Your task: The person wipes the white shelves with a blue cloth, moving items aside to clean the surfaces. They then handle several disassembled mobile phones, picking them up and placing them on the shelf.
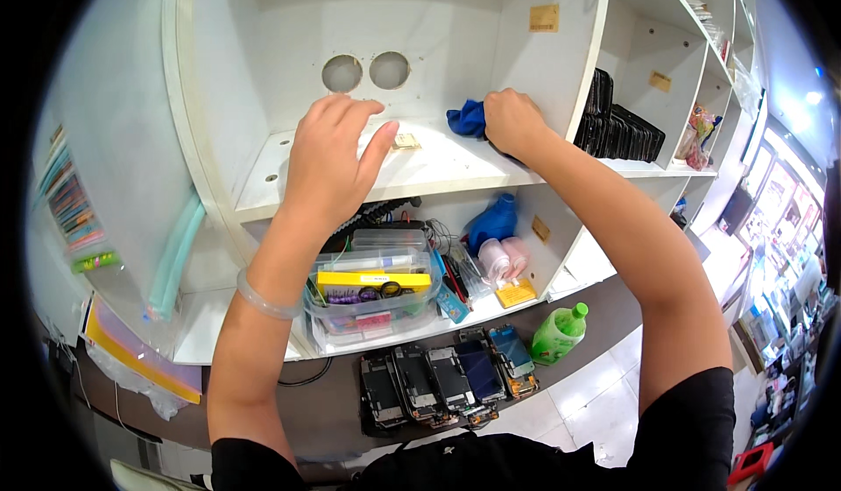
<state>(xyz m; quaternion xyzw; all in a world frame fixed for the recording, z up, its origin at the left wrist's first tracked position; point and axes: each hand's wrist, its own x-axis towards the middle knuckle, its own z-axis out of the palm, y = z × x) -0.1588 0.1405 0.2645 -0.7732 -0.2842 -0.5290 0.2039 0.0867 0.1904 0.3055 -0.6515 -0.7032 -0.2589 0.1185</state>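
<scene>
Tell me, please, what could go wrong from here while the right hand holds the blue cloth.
A wide sweep of the blue cloth in the right hand could push the small pale item off the shelf. A lowered right arm might knock the green bottle against the phone parts beside it.

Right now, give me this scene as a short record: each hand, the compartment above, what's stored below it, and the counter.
Left hand: raised, fingers apart, nothing seen in it
Right hand: closed on a blue cloth
Upper compartment: white, two round holes in its back
Below it: clear plastic box of supplies, blue jug
Counter: row of phone parts, green bottle
</scene>
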